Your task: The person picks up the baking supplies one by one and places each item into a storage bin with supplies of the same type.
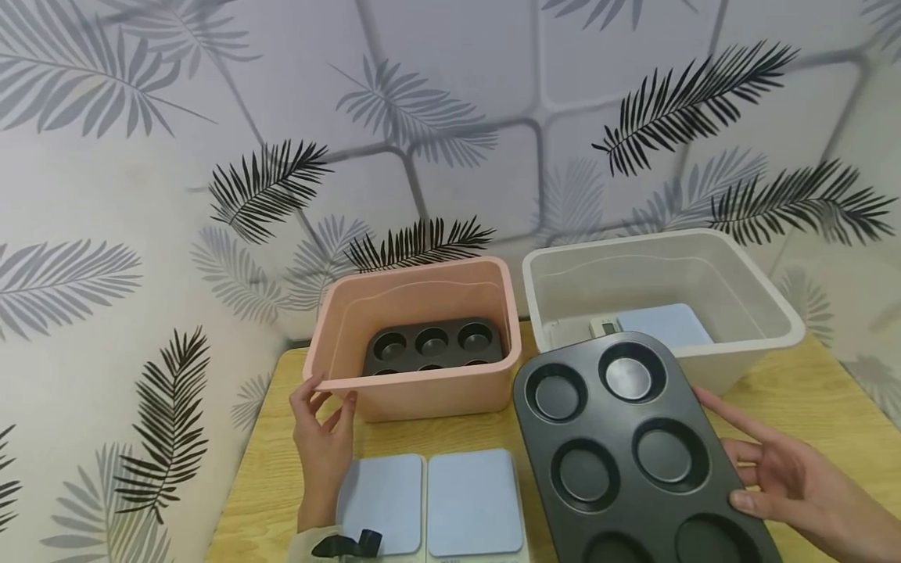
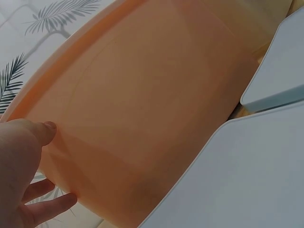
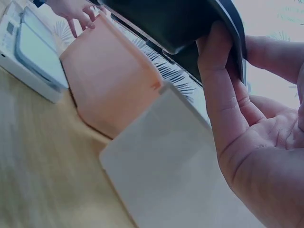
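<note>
The right hand (image 1: 795,473) grips the dark grey metal muffin tray (image 1: 626,467) lying leftward, long axis pointing away; the left hand (image 1: 324,446) holds the pink plastic bin's (image 1: 436,397) near-left corner.

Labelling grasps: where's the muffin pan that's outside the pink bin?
Head view, right of centre: the muffin pan is held in the right hand, partly hiding the white bin.

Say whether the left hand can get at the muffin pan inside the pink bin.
Probably yes: the left hand touches the near left corner of the pink bin, whose open top leaves the muffin pan inside uncovered, though the front wall hides its nearer part.
</note>
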The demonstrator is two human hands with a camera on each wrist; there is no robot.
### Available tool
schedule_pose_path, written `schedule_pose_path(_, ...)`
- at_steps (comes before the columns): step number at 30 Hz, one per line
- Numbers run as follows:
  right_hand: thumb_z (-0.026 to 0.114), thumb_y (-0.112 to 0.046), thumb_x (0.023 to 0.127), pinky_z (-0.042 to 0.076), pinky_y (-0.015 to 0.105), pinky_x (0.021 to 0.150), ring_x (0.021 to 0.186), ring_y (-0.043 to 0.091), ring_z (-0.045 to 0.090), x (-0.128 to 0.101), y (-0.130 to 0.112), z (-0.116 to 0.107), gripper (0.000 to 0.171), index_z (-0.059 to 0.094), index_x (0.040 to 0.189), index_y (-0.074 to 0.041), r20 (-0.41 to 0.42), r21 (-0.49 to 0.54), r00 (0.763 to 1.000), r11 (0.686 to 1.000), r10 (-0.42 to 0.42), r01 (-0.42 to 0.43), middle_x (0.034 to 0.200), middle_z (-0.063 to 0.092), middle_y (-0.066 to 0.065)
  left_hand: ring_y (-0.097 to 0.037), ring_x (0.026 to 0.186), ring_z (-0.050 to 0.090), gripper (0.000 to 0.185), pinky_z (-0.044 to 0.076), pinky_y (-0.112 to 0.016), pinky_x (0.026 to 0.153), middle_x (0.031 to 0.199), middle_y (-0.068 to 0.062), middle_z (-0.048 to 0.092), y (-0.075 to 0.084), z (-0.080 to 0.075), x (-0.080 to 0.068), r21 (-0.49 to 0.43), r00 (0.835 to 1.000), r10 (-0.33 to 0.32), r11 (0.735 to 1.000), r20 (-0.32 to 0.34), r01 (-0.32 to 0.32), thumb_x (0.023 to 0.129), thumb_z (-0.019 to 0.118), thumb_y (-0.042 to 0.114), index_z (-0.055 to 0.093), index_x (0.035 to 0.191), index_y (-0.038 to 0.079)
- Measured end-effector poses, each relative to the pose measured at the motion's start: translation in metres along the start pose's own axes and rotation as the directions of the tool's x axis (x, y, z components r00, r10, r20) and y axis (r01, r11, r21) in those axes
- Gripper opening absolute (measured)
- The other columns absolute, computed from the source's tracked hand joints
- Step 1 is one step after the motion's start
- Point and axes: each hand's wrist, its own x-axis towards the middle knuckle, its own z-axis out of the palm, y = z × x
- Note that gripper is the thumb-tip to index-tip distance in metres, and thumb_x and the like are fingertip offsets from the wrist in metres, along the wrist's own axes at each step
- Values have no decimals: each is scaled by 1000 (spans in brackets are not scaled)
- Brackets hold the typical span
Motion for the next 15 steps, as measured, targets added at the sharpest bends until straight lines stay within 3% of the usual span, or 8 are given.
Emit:
schedule_pose_path(7, 36, 27, 102, 64, 45, 103, 137, 27, 69, 33, -20, -7, 93, -7, 176, -11, 43, -135, 982, 973, -183, 188, 160, 60, 16, -48, 138, 63, 63, 61, -58, 95, 158, -18, 52, -2, -2, 0, -3, 1000, -2, 1000, -10, 2, 101, 78, 8, 43, 153, 8)
schedule_pose_path(12, 36, 27, 102, 63, 35, 104, 133, 23, 72, 57, -38, -8, 85, 3, 175, -3, 14, -259, 972, 938, -236, 231, 150, 68, 17, -48, 137, 64, 64, 61, -55, 95, 157, -19, 52, -1, -1, 2, -6, 1000, 9, 1000, -6, -9, 100, 80, 7, 43, 152, 9)
schedule_pose_path(15, 38, 25, 104, 65, 35, 100, 123, 22, 77, 70, -49, -9, 82, 10, 175, -3, -20, -323, 973, 923, -229, 210, 139, 75, 13, -48, 137, 64, 64, 61, -55, 95, 156, -20, 52, -2, 0, 2, -10, 1000, 9, 1000, -4, -9, 99, 80, 6, 43, 152, 8)
